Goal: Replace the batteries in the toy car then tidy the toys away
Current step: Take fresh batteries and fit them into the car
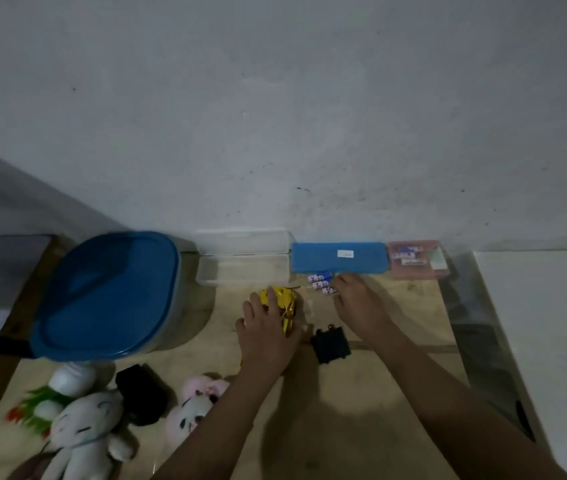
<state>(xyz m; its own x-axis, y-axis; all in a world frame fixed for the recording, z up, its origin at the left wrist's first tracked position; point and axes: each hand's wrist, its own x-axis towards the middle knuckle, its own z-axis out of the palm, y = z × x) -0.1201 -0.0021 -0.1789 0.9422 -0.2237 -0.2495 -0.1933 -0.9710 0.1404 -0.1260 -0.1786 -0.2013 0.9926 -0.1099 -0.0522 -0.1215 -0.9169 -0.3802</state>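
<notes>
A yellow toy car (280, 299) lies on the wooden table, and my left hand (268, 332) grips it from the near side, fingers curled over its body. Several small white, blue and red batteries (320, 281) lie just right of the car, in front of a blue case (340, 257). My right hand (361, 303) reaches to them, its fingertips touching the batteries; whether it pinches one is hidden. A black battery cover (331, 344) lies on the table between my two wrists.
A big blue-lidded tub (108, 296) stands at the left. An open clear box (244, 268) and a pink box (415, 259) line the wall. Plush toys (81, 431), a pink plush (195, 407), a black object (141, 393) and a white bottle (72, 377) lie front left.
</notes>
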